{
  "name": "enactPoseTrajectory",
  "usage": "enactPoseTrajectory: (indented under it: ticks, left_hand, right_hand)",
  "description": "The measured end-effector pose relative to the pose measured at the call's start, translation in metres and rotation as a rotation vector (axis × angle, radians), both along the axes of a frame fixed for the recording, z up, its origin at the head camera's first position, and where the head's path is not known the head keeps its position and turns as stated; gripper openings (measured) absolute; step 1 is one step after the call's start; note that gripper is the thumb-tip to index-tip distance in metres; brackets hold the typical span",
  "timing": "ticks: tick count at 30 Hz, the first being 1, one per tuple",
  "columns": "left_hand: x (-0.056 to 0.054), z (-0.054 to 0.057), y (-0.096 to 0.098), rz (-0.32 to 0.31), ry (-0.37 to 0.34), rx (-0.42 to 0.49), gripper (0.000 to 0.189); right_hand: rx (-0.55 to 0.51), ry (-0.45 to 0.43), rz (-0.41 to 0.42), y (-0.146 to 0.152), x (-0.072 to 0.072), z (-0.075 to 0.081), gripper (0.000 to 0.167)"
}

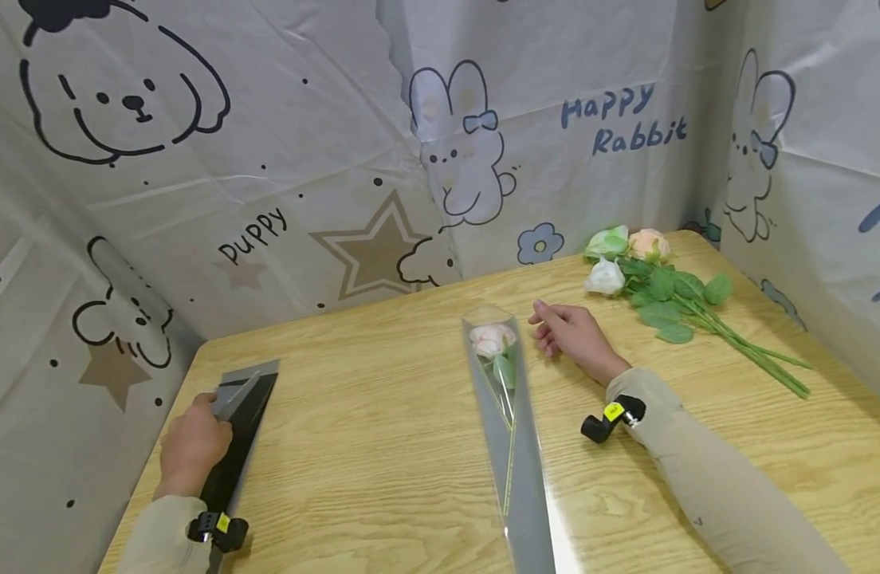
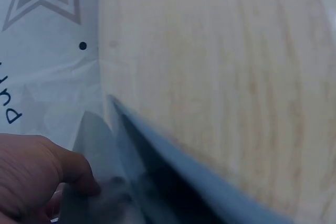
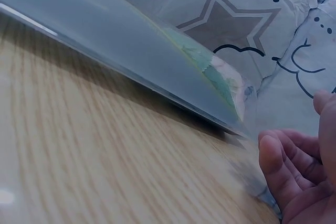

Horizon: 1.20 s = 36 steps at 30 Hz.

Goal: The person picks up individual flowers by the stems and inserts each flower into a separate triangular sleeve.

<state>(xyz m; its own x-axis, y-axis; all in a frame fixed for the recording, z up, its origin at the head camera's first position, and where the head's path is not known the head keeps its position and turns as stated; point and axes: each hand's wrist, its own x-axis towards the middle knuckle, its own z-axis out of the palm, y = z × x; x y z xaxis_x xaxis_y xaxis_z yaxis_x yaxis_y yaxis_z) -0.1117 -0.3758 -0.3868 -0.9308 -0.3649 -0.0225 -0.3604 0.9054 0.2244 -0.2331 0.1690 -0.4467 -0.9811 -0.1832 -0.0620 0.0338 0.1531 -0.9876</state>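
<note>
My left hand [image 1: 192, 446] is at the left side of the table, pinching a dark grey and clear plastic flower sleeve [image 1: 242, 422]. In the left wrist view a bent digit presses on the sleeve's grey sheet [image 2: 94, 150], and a dark fold gapes beside it. Mid-table lies another flower sleeve [image 1: 522, 470], grey-backed with a clear front. Inside it is a pale pink artificial rose [image 1: 493, 340] with green leaves and a long stem. Just right of that sleeve's top my right hand [image 1: 576, 339] hovers with loosely curled fingers, holding nothing.
At the back right, several loose artificial roses lie together: a white one [image 1: 605, 277], a green one [image 1: 607, 241] and a peach one [image 1: 649, 244], stems pointing to the front right. Cloth walls [image 1: 282, 104] with cartoon prints border the wooden table [image 1: 368, 422] at back and sides.
</note>
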Motion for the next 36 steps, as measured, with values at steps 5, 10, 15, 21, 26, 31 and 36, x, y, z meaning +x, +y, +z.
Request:
enactPoseTrajectory:
  ticks: [5,10,15,21,26,31,36]
  left_hand:
    - [0.004,0.013,0.003,-0.049,0.057,-0.023,0.042]
    - [0.004,0.03,0.016,-0.074,0.161,-0.035,0.035]
    - [0.004,0.043,0.037,-0.112,0.268,-0.008,0.034]
    - [0.0,0.056,0.065,-0.164,0.355,0.057,0.031]
    - [-0.006,0.062,0.088,-0.184,0.353,0.176,0.03]
    - [-0.012,0.065,0.11,-0.196,0.339,0.241,0.03]
    - [-0.016,0.066,0.13,-0.222,0.304,0.299,0.03]
  right_hand:
    - [0.01,0.008,0.008,-0.002,0.001,0.003,0.061]
    - [0.021,0.028,0.017,-0.002,0.001,0.005,0.061]
    - [0.03,0.024,0.016,-0.001,0.001,0.005,0.061]
    - [0.025,0.016,0.018,-0.002,0.001,0.004,0.061]
    - [0.013,0.016,0.016,-0.001,0.001,0.002,0.06]
    - [-0.001,0.019,0.017,-0.001,0.0,0.0,0.059]
    - [-0.004,0.012,0.021,-0.001,-0.001,0.001,0.059]
